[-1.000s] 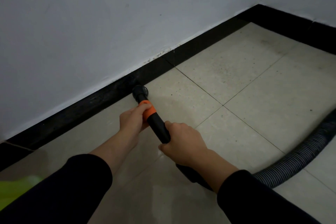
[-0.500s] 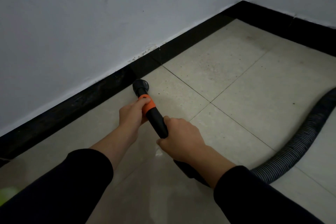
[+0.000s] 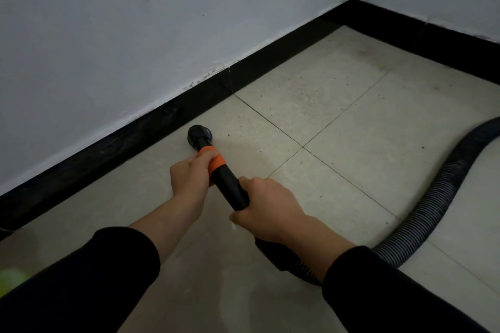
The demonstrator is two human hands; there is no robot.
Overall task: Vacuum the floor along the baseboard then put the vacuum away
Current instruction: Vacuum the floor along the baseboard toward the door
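Observation:
A black vacuum wand (image 3: 228, 184) with an orange collar (image 3: 216, 161) points down at the beige tiled floor (image 3: 338, 121). Its round nozzle (image 3: 199, 136) rests on the tile a short way out from the black baseboard (image 3: 121, 140). My left hand (image 3: 189, 178) grips the wand at the orange collar. Lower on the tube, my right hand (image 3: 267, 209) is wrapped around it. A ribbed grey hose (image 3: 422, 213) runs from under my right wrist, curving off to the right edge. The vacuum body is out of view.
A white wall (image 3: 135, 35) rises above the baseboard, and a second baseboard (image 3: 433, 38) meets it in the far corner. Dark specks dot the tiles near the corner. A blurred yellow-green thing (image 3: 10, 280) shows at the lower left edge.
The nozzle has pulled back from the baseboard onto the open tile, with both hands keeping their hold. The view has shifted, showing more of the corner.

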